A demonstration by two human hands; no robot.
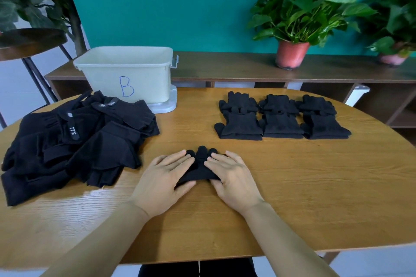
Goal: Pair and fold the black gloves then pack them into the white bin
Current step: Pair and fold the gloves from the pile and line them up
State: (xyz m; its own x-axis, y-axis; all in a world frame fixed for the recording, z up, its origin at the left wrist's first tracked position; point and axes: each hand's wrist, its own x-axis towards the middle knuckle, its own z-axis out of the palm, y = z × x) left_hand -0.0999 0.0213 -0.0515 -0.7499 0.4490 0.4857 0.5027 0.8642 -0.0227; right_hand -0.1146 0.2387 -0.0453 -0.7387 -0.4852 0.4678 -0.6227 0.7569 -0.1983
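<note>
Left hand (165, 177) and right hand (229, 177) press flat, fingers straight, on a black glove (200, 165) at the near middle of the table (304, 198).

The glove's 3 fingertips poke out past the hands, pointing away from the person. Bare wood runs from them to the near edge and on up the middle. A loose glove pile (76, 141) fills the left side, reaching the left rim. 3 folded pairs (282, 119) sit in a row at far right, short of the curved edge. The bin (126, 74), marked B, stands at far left on a white lid (167, 104). Behind are a low shelf (236, 67), 2 plants (299, 13) and a teal wall (168, 2).
</note>
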